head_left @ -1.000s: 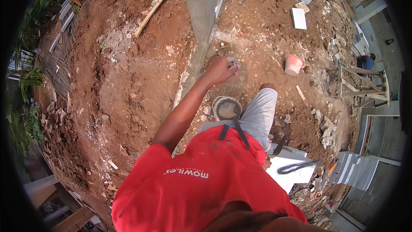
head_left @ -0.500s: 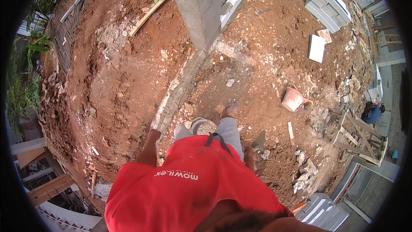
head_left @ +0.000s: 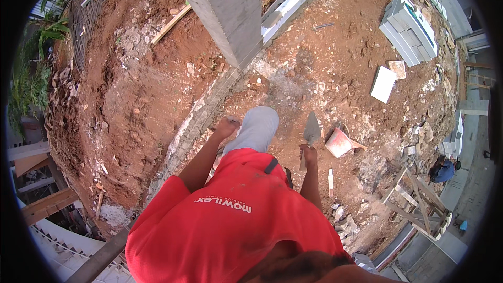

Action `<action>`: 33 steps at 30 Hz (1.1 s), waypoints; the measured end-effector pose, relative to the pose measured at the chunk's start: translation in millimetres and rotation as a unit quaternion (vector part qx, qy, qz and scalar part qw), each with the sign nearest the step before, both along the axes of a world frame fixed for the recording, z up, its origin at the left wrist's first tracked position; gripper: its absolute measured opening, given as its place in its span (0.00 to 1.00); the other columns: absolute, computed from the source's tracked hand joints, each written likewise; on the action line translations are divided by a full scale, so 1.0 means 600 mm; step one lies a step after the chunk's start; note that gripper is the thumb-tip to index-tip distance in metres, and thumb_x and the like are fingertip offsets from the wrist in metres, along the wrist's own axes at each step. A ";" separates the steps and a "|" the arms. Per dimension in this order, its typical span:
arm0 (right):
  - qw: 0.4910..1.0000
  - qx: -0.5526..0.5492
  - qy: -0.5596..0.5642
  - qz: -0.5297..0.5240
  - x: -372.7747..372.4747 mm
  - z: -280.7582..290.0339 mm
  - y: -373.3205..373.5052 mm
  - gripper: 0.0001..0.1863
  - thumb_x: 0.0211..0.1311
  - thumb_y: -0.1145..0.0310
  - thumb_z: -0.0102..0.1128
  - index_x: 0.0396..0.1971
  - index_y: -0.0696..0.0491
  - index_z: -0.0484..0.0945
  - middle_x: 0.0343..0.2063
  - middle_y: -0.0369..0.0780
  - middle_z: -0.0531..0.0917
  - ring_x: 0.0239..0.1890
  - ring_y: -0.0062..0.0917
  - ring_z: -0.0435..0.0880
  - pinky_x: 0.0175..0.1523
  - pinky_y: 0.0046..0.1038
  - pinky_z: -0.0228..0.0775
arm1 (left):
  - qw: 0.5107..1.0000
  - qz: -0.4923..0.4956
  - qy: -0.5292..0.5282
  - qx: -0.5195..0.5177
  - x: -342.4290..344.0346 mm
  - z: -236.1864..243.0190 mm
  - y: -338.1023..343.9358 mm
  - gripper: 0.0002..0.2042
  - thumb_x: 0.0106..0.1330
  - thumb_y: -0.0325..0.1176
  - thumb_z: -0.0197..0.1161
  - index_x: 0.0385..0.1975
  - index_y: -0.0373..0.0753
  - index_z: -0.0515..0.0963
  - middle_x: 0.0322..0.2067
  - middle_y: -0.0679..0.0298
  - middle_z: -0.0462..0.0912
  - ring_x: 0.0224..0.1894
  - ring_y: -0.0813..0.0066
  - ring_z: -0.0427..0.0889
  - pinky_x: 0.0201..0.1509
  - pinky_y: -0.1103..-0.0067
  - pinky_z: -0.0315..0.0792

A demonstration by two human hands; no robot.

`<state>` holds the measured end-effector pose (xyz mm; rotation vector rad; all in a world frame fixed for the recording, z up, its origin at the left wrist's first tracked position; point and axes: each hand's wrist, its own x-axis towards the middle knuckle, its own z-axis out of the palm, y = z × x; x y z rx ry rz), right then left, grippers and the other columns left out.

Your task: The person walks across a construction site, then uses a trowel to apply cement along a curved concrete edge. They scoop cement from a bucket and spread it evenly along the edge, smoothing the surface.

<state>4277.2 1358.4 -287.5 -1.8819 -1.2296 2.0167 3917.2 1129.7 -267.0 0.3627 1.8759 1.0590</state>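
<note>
My right hand (head_left: 308,153) is wrapped round the handle of a trowel (head_left: 312,130), its grey pointed blade directed away from me over the dirt. Beside my raised knee in grey trousers, my left hand (head_left: 227,127) hangs with its fingers curled. What it holds, if anything, is too small to tell. Below that hand runs a low mortar-topped footing (head_left: 181,141), which meets the base of a concrete column (head_left: 228,15). A reddish-white bucket (head_left: 339,143) lies tipped to the right of the trowel, apart from it.
White blocks (head_left: 408,31) stand stacked at the far right, with one loose block (head_left: 383,84) nearer. A wooden frame (head_left: 419,199) stands at right, close to another person (head_left: 443,172) in blue. A timber strip (head_left: 172,23) lies left of the column. Stones litter the red soil.
My left hand has come up off the footing to beside my knee. The right hand has moved forward with the trowel, and my view and body have shifted.
</note>
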 end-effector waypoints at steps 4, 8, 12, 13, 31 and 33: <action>0.998 -0.028 -0.032 0.039 0.011 0.004 0.062 0.11 0.58 0.64 0.68 0.31 0.56 0.79 0.18 0.36 0.77 0.17 0.22 0.76 0.22 0.27 0.68 | 0.999 -0.025 0.021 0.007 -0.023 0.047 0.143 0.10 0.64 0.34 0.66 0.38 0.35 0.86 0.31 0.63 0.88 0.34 0.74 0.85 0.44 0.76 0.77; 0.990 -0.116 -0.077 0.029 0.050 -0.040 0.130 0.11 0.59 0.63 0.68 0.31 0.55 0.80 0.19 0.37 0.78 0.18 0.24 0.77 0.24 0.28 0.70 | 0.994 -0.045 0.046 -0.092 -0.069 -0.077 0.167 0.11 0.64 0.35 0.65 0.37 0.35 0.87 0.31 0.58 0.89 0.36 0.71 0.88 0.43 0.74 0.79; 0.983 -0.175 -0.061 0.002 0.070 -0.163 0.219 0.12 0.62 0.60 0.65 0.33 0.56 0.81 0.20 0.38 0.79 0.21 0.25 0.79 0.27 0.31 0.72 | 0.954 -0.012 0.022 -0.300 -0.140 -0.303 0.076 0.11 0.63 0.36 0.66 0.30 0.33 0.84 0.30 0.56 0.89 0.30 0.68 0.89 0.30 0.71 0.81; 0.987 -0.110 -0.094 0.066 0.085 -0.196 0.264 0.13 0.64 0.59 0.64 0.34 0.56 0.82 0.20 0.38 0.79 0.22 0.26 0.79 0.28 0.32 0.72 | 0.940 -0.026 0.020 -0.340 -0.153 -0.347 0.101 0.15 0.61 0.40 0.67 0.34 0.32 0.84 0.36 0.55 0.87 0.35 0.66 0.88 0.35 0.70 0.80; 0.988 0.048 -0.035 0.144 -0.378 -0.180 1.108 0.12 0.59 0.65 0.64 0.40 0.55 0.79 0.20 0.40 0.79 0.16 0.26 0.78 0.21 0.31 0.71 | 0.580 0.328 0.724 0.180 -0.417 0.430 0.951 0.17 0.64 0.19 0.67 0.51 0.38 0.76 0.57 0.56 0.74 0.65 0.58 0.73 0.67 0.66 0.69; 0.986 0.047 0.025 0.156 -0.494 -0.195 1.156 0.11 0.59 0.68 0.63 0.40 0.56 0.78 0.19 0.39 0.78 0.16 0.25 0.77 0.20 0.29 0.71 | 0.448 0.371 0.797 0.161 -0.462 0.503 0.940 0.20 0.62 0.19 0.69 0.53 0.37 0.74 0.62 0.56 0.69 0.67 0.61 0.69 0.73 0.65 0.64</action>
